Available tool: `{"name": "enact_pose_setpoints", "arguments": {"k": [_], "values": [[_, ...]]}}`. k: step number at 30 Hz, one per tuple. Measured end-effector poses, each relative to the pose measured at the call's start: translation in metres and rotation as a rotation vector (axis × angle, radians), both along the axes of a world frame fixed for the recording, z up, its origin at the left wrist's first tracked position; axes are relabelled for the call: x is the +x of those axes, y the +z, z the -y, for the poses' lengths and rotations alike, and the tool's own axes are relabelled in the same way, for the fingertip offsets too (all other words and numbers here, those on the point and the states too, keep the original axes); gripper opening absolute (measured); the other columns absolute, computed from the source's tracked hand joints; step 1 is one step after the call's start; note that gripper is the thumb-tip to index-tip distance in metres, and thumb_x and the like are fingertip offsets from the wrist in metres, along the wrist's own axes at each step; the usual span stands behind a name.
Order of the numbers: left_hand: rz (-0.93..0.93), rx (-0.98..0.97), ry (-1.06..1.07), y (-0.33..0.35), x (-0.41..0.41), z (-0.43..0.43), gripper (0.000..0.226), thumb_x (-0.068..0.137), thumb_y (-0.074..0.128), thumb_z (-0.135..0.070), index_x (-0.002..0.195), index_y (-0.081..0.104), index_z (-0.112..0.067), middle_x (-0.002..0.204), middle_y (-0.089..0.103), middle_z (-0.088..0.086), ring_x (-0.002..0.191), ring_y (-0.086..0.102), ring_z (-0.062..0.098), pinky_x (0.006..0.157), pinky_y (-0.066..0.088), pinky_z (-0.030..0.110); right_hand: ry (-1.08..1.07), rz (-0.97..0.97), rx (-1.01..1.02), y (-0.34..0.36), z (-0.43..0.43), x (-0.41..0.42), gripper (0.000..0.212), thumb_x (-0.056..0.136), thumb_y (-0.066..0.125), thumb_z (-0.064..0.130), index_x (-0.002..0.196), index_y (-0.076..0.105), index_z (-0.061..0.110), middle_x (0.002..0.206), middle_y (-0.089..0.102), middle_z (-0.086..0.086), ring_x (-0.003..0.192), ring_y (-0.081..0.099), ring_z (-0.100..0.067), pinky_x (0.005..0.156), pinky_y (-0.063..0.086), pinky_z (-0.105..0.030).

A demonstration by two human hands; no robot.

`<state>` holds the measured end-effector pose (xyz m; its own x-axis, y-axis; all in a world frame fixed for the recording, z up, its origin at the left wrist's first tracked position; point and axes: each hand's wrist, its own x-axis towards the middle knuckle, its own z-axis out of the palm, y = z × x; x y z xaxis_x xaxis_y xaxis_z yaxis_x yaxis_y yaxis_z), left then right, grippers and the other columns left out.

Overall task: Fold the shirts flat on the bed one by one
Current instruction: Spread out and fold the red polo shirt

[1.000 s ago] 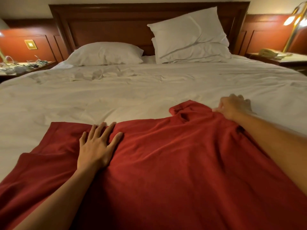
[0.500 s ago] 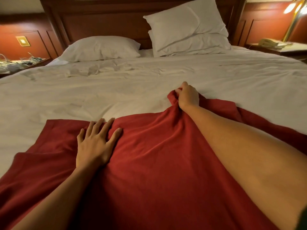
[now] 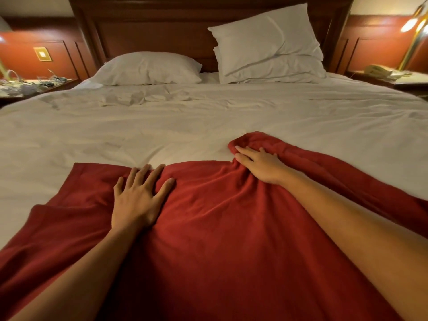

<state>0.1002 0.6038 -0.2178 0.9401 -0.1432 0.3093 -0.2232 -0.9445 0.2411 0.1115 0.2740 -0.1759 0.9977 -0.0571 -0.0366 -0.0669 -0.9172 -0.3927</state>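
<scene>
Your left hand point(image 3: 139, 200) lies flat on the red shirt point(image 3: 220, 239) with its fingers spread, gripping nothing. Its fingertips reach the shirt's straight far edge, where red meets the white sheet of the bed point(image 3: 185, 126). Your right hand point(image 3: 261, 164) rests with fingers stretched out, also holding nothing, on a bunched hump of the shirt that juts farther up the bed than the rest of that edge; creases gather by its wrist. The shirt covers the near part of the bed. Its left edge slants down toward the near left with one raised fold, and its right edge slants off to the right border. Beyond the far edge you have bare, wrinkled sheet all the way to the single pillow point(image 3: 148, 68) at far left and the stacked pillows point(image 3: 268, 42) at far right, against the wooden headboard point(image 3: 162, 31). Bare sheet also shows left and right of the shirt. A nightstand point(image 3: 407, 81) stands at the far right, well apart from the shirt.
</scene>
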Motion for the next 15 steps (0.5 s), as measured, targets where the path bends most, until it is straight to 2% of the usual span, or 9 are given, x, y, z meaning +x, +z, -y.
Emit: {"name": "enact_pose_setpoints", "arguments": {"k": [2,5,8,11,13,15], "values": [[-0.003,0.004,0.007,-0.001,0.001,-0.001,0.077,0.086,0.006,-0.083,0.153,0.021,-0.049,0.162,0.025,-0.008,0.153,0.009,0.015,0.123,0.005,0.045,-0.042,-0.086,-0.113,-0.008,-0.005,-0.001,0.071,0.091,0.010,0.077,0.155,0.008,0.047,0.167,0.001,0.007,0.153,-0.005,-0.031,0.118,-0.007,-0.059],[-0.017,-0.009,0.013,-0.002,0.003,-0.001,0.079,0.084,0.004,-0.084,0.153,0.020,-0.050,0.163,0.024,-0.009,0.153,0.008,0.015,0.122,0.003,0.045,-0.154,-0.060,-0.124,-0.009,-0.014,0.000,0.080,0.088,0.003,0.080,0.157,0.002,0.040,0.167,-0.004,0.001,0.153,-0.009,-0.028,0.119,-0.010,-0.057],[-0.020,-0.027,0.032,0.000,0.002,0.000,0.078,0.085,0.006,-0.084,0.151,0.024,-0.048,0.163,0.025,-0.008,0.153,0.009,0.016,0.123,0.004,0.046,-0.293,0.014,0.093,0.001,-0.033,-0.014,0.082,0.091,0.005,0.076,0.159,0.006,0.030,0.167,-0.001,-0.008,0.153,-0.007,-0.029,0.121,-0.009,-0.054],[-0.058,-0.051,0.035,0.011,-0.002,0.000,0.074,0.088,0.010,-0.080,0.152,0.025,-0.046,0.164,0.023,-0.006,0.154,0.006,0.018,0.124,0.003,0.047,-0.291,0.059,0.196,0.000,-0.072,-0.059,0.081,0.090,0.006,0.076,0.158,0.003,0.034,0.167,-0.003,-0.008,0.153,-0.008,-0.029,0.120,-0.010,-0.050],[-0.101,-0.084,0.000,0.018,-0.008,-0.003,0.076,0.087,0.010,-0.079,0.154,0.023,-0.044,0.166,0.017,-0.004,0.154,0.003,0.018,0.124,0.000,0.046,-0.210,0.051,0.101,-0.013,-0.102,-0.099,0.087,0.081,-0.003,0.082,0.157,0.002,0.040,0.167,-0.004,-0.004,0.152,-0.011,-0.027,0.119,-0.012,-0.048],[-0.110,-0.032,-0.024,0.021,-0.014,-0.017,0.080,0.086,0.009,-0.081,0.155,0.023,-0.042,0.167,0.011,-0.002,0.154,0.001,0.020,0.124,-0.002,0.047,-0.172,0.069,-0.077,-0.023,-0.118,-0.125,0.088,0.079,-0.009,0.082,0.156,0.002,0.042,0.167,-0.003,-0.002,0.153,-0.010,-0.025,0.121,-0.011,-0.049]]}}
